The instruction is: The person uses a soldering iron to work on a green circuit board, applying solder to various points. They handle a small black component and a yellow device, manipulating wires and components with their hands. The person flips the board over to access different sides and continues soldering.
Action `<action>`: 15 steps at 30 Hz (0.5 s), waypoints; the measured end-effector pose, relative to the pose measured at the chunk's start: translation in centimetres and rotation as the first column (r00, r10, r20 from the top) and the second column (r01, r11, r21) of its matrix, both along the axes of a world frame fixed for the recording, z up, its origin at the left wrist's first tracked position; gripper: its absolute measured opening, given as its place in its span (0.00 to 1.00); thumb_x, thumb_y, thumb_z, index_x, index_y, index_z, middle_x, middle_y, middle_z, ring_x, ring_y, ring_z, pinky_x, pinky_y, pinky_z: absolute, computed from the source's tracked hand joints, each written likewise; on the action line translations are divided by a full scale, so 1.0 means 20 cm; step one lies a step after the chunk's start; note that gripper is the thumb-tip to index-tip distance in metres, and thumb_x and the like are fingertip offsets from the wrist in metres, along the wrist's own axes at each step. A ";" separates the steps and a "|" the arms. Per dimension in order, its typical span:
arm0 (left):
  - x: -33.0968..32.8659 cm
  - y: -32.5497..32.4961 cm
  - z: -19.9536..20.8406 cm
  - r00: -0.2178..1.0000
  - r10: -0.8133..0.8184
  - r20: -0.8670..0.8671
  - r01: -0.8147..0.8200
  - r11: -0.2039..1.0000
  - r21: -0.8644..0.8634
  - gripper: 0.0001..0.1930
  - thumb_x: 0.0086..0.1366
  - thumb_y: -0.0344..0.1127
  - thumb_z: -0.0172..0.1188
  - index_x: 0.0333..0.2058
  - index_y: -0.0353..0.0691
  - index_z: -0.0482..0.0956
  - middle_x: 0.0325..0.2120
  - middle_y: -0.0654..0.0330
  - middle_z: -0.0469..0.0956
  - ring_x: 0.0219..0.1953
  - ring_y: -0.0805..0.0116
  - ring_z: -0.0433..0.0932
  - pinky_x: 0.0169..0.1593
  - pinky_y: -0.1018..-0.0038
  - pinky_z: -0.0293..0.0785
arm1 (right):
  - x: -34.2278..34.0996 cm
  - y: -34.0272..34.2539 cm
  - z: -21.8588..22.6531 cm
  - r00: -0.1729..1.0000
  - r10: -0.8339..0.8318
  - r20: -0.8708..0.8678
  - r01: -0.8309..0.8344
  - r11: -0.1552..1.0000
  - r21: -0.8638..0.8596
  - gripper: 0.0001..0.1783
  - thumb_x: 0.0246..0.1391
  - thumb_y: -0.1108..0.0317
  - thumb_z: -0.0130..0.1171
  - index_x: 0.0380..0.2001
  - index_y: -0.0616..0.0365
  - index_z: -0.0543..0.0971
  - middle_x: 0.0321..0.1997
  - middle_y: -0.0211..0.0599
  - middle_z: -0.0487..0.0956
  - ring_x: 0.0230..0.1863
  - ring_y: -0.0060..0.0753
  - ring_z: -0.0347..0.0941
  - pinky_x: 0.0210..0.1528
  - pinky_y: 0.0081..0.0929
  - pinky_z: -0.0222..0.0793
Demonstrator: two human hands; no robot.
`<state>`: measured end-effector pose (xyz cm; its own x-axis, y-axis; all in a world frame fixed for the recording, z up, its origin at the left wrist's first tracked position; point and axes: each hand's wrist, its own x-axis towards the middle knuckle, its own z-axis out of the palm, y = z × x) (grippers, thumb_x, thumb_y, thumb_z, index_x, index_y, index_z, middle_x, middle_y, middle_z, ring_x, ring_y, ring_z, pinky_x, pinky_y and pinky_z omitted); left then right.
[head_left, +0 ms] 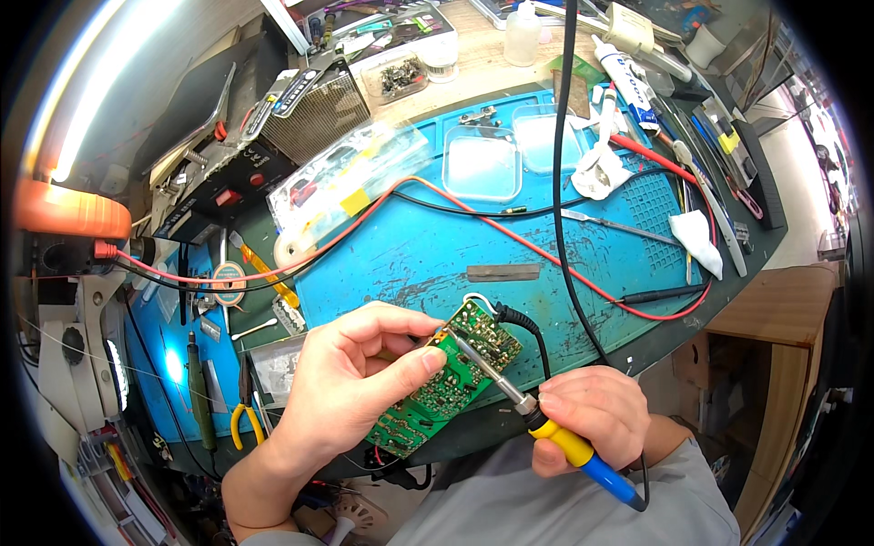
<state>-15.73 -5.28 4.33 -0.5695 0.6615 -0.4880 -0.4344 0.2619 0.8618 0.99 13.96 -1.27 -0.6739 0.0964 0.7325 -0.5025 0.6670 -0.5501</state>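
Circuit board (446, 391) pinched, left fingers (411, 373); soldering iron (566, 443) gripped, right fingers (583, 405); blue mat (401, 264) beyond.

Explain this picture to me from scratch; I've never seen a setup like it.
There is no robot here, just a person's two bare hands. The one picture comes from a wide fisheye camera worn on the head, looking down, so straight edges bend near its rim.

The left hand grips a green circuit board between thumb and fingers. The right hand holds a soldering iron with a yellow and blue handle; its metal tip points at the board's upper part, close to the left fingertips. Whether it touches, I cannot tell.

Beyond them, a scuffed blue mat covers part of the bench. On it lie a dark flat strip, clear square boxes, crumpled white tissue and a red cable.
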 end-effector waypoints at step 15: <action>0.00 0.00 0.00 1.000 -0.008 0.001 0.008 1.000 -0.014 0.14 0.66 0.27 0.68 0.48 0.32 0.80 0.41 0.57 0.84 0.41 0.75 0.82 0.47 0.76 0.79 | 0.02 0.01 -0.02 1.000 0.000 -0.019 0.000 0.999 -0.042 0.21 0.56 0.60 0.68 0.42 0.69 0.82 0.30 0.39 0.84 0.26 0.35 0.83 0.31 0.29 0.85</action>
<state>-15.81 -5.20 4.29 -0.5641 0.6590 -0.4976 -0.4328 0.2773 0.8578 1.30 14.14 -1.59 -0.6599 0.1275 0.7404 -0.5131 0.6435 -0.5681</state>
